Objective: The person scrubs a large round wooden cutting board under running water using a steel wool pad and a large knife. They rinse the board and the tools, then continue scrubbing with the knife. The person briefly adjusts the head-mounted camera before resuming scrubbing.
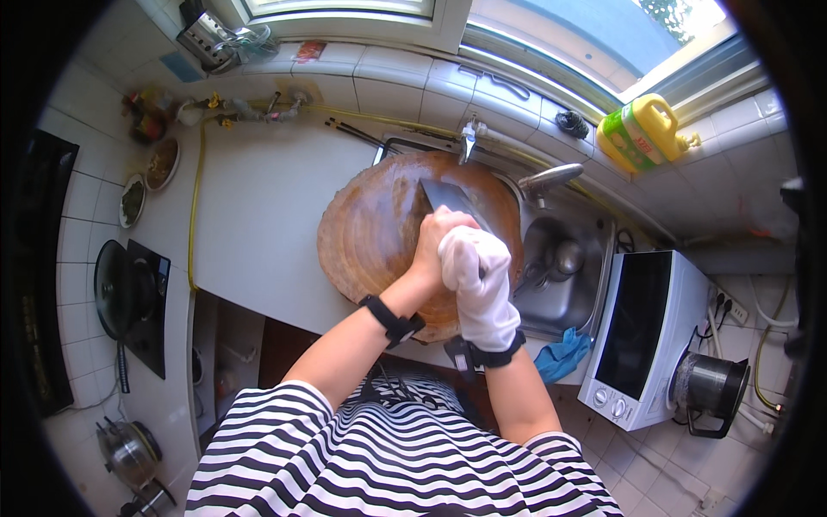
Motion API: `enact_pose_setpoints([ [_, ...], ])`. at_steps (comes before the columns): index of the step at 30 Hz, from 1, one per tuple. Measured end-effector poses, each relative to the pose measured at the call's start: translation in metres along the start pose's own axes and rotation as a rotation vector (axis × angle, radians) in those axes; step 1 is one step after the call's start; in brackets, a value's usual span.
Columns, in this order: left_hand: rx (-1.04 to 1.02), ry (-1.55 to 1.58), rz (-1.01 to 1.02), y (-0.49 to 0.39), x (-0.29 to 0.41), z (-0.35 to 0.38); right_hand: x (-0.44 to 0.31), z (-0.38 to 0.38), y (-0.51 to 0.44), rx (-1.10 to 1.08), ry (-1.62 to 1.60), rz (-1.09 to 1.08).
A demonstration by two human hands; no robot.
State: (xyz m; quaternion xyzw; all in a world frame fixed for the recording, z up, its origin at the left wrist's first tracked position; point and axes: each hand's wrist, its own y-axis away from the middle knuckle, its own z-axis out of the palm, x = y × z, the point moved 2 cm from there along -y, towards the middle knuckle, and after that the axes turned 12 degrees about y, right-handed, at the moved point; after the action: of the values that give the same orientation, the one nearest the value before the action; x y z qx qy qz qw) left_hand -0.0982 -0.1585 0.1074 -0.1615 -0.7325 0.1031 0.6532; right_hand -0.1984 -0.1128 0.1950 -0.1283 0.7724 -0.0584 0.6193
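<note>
A cleaver (pixel 452 196) with a broad dark blade is over a large round wooden chopping block (pixel 362 226). My right hand (pixel 477 262), in a white cloth glove, is closed in a fist around its handle, which is mostly hidden. My bare left hand (pixel 446 226) is clasped close against the glove, its fingers curled at the handle end of the blade. The block's surface looks wet in places, with growth rings showing. Whether the blade touches the wood cannot be told.
Right of the block are a steel sink (pixel 562 304) holding metal ware, a blue cloth (pixel 563 355) and a white microwave oven (pixel 639 336). A faucet (pixel 549 181) stands behind. Leftward are a white countertop (pixel 258 213), a yellow hose (pixel 196 226), two dishes and a lidded pan (pixel 116 291).
</note>
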Motion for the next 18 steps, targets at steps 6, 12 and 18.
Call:
enact_pose_setpoints([
  [6, -0.072, -0.059, -0.066, 0.009, -0.007, 0.002, 0.001, 0.003, 0.001, -0.005, -0.037, -0.084],
  [12, -0.055, 0.042, -0.06, -0.006, -0.001, -0.002, 0.001, 0.004, -0.001, 0.03, 0.01, -0.022],
  [18, -0.096, -0.083, -0.153, 0.016, 0.023, -0.013, -0.012, 0.013, 0.005, -0.029, 0.007, -0.114],
])
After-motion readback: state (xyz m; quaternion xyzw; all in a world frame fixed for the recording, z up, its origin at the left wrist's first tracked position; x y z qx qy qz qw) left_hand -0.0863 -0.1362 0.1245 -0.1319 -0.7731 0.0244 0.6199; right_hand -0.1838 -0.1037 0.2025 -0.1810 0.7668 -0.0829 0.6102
